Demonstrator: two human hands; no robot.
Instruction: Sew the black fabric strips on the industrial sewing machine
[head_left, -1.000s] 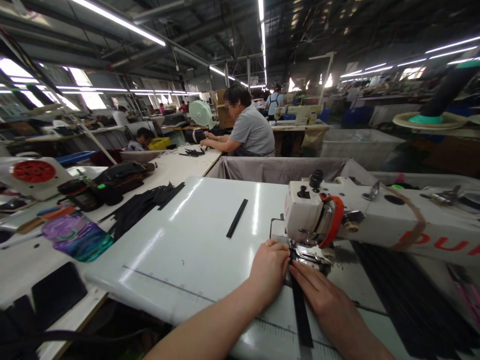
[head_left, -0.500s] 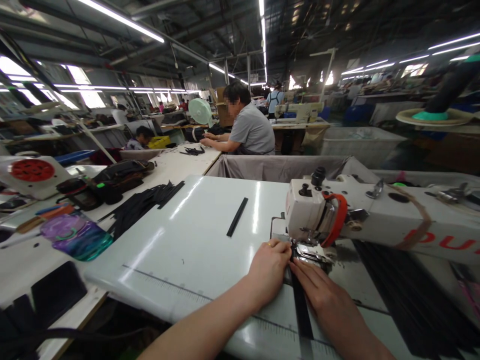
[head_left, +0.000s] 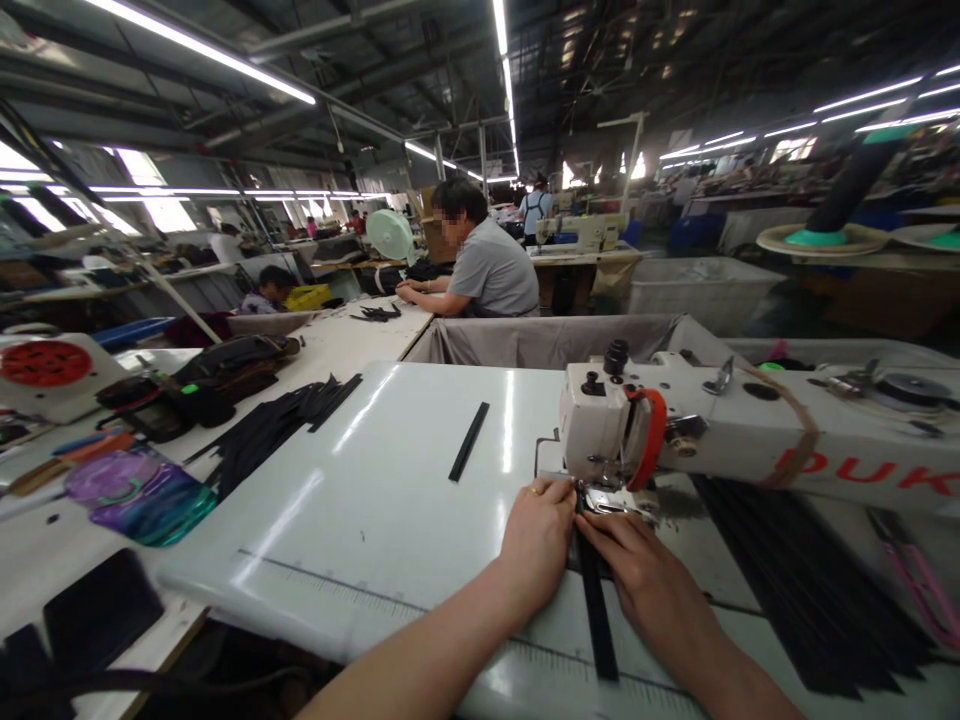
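vs 1 s ago, 12 = away from the wearer: black strip (head_left: 596, 610) has crept slightly toward 12, into the sewing machine (head_left: 600, 420). Its 6 o'clock end ran clearly past the ruler (head_left: 341, 578) line, now sits closer to it. Right hand (head_left: 645, 580) moved up with it toward 12; fingertips now closer to the metal plate (head_left: 609, 502). Camera swung toward 3, so the surroundings slid toward 9 in view. More showing at 3: red letters (head_left: 862, 468) now read 3 deep. Pink scissors (head_left: 902, 550) at 4 came in further, sharper. 2nd green disc (head_left: 945, 240) appeared at 2.
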